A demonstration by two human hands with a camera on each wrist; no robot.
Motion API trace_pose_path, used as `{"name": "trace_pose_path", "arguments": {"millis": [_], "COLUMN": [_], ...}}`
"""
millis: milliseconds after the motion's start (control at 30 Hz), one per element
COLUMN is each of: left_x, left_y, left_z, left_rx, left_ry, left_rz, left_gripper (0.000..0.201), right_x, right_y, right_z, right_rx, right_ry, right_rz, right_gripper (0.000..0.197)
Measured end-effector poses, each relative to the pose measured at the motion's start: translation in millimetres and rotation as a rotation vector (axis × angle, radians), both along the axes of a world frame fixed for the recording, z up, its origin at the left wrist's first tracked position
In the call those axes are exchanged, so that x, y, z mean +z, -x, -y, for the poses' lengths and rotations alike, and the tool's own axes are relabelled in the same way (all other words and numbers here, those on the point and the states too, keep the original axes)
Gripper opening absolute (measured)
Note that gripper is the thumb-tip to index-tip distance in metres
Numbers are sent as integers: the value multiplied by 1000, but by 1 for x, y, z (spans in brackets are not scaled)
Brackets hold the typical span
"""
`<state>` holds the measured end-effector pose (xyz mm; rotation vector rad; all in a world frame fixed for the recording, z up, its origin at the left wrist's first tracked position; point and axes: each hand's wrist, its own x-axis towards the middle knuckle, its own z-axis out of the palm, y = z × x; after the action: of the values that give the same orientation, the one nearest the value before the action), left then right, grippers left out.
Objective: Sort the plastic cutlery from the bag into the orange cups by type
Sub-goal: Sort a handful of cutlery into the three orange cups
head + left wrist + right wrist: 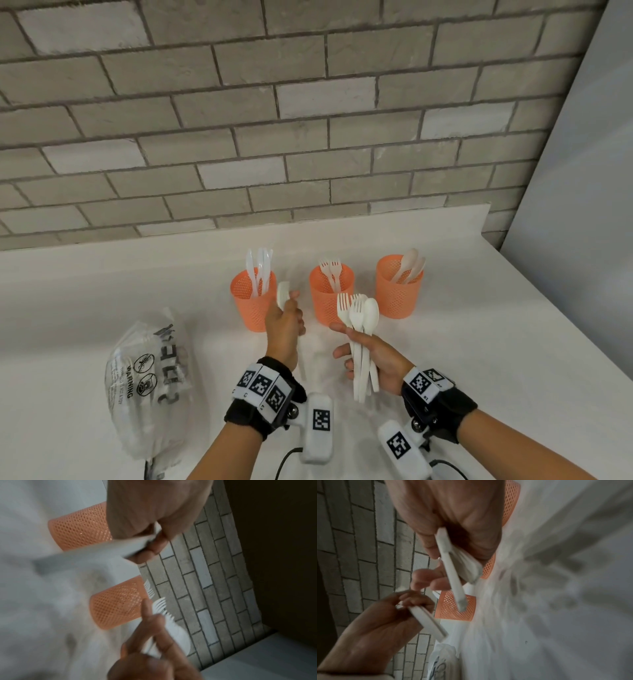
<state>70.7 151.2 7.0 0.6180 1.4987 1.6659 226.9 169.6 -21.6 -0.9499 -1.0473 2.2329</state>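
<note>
Three orange cups stand in a row on a white counter [445,342]: the middle cup [329,301] holds forks, the knife cup [254,301] sits left of it, the spoon cup [398,291] right. In front of the middle cup, the right hand [373,356] grips a bundle [359,329] of forks and a spoon; the left hand [286,325] pinches one white piece [283,294]. The bag [147,387] lies far left of the middle cup

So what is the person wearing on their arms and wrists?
Both forearms are bare, without sleeves. Each wrist carries a black strap wrapped in a white band of black square coded markers. Below each strap hangs a white camera pod bearing another marker, and a thin black cable runs from it.
</note>
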Motion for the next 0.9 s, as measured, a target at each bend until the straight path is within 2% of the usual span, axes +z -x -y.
{"name": "trace_pose_path", "arguments": {"millis": [33, 167, 333, 467, 567, 767, 900], "left_x": [-3, -15, -20, -15, -16, -8, -3], "left_y": [-3, -18, -33, -38, -33, -11, 4], "left_z": [1, 9, 13, 13, 8, -2, -9], "left_rx": [-60, -299, -367, -291, -216, 11, 79], "left_ry": [54, 196, 202, 171, 169, 77, 1], "left_rz": [-27, -65, 50, 24, 3, 80, 124], "left_gripper": [9, 23, 33, 19, 17, 13, 11], "right_x": [1, 6, 9, 8, 10, 7, 0], "right_y": [0, 3, 7, 7, 5, 0, -1], "right_z": [0, 3, 6, 6, 5, 0, -6], "right_rx": [11, 65, 100, 116, 118, 96, 27], "right_ry": [-10, -56, -54, -80, -92, -91, -112], "right_rz": [4, 34, 76, 107, 97, 97, 190], "right_gripper": [24, 24, 30, 30, 30, 26, 26]}}
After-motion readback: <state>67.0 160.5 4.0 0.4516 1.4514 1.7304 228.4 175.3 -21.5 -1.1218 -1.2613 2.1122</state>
